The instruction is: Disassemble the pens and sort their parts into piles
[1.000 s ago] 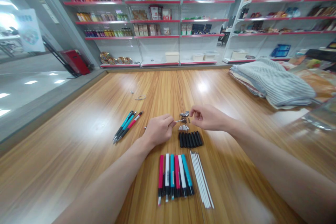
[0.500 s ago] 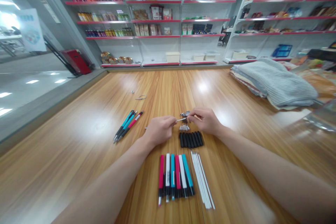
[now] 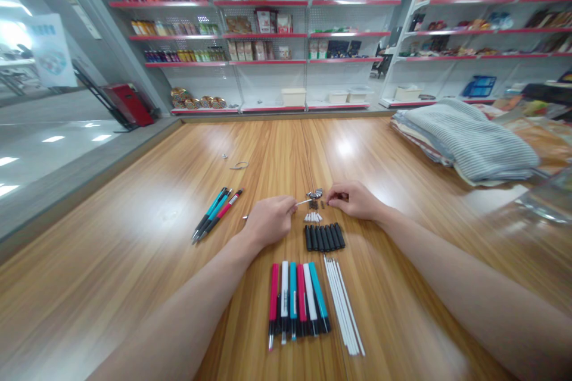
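Pinched in my left hand (image 3: 270, 219) is a thin white pen refill (image 3: 304, 202), its free end pointing right. My right hand (image 3: 355, 200) has its fingers curled together at the right of the small parts; whatever is in them is hidden. Between the hands lie silver cone tips (image 3: 315, 193), small dark springs (image 3: 313, 205) and short white plungers (image 3: 313, 216). Closer to me is a row of black grips (image 3: 325, 237). Below them lie red, white and blue pen barrels (image 3: 294, 297), with several white refills (image 3: 344, 306) alongside.
Assembled pens (image 3: 217, 214) lie left of my left hand. Farther back is a thin looped tie (image 3: 241, 165) on the wooden table (image 3: 268, 143). Folded cloths (image 3: 473, 137) are piled at the right. Stocked shelves (image 3: 263, 61) stand behind the table.
My right hand has drawn back to the right, off the refill. The left hand has shifted slightly left with the refill, uncovering the springs and cone tips.
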Demonstrator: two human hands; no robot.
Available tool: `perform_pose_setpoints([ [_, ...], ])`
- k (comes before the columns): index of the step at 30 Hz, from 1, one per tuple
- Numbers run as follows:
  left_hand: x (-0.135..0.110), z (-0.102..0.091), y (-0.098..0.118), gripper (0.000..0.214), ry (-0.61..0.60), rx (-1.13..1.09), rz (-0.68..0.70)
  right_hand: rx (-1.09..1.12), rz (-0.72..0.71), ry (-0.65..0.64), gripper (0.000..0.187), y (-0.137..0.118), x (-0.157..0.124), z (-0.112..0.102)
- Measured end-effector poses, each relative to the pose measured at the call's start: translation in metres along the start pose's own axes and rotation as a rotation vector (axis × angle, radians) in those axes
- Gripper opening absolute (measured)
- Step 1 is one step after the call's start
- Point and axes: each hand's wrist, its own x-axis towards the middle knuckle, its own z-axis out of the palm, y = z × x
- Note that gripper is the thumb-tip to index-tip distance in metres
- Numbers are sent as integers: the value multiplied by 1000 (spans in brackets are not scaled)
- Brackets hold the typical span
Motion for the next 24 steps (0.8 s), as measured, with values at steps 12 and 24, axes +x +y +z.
perform_pose_setpoints([
  [12,1,-2,1,21,2,6,-19,16,-16,6,13,-1,0,4],
  [24,0,-1,-1,15,-7,9,-14,-17,133,70,13,-2,1,5],
])
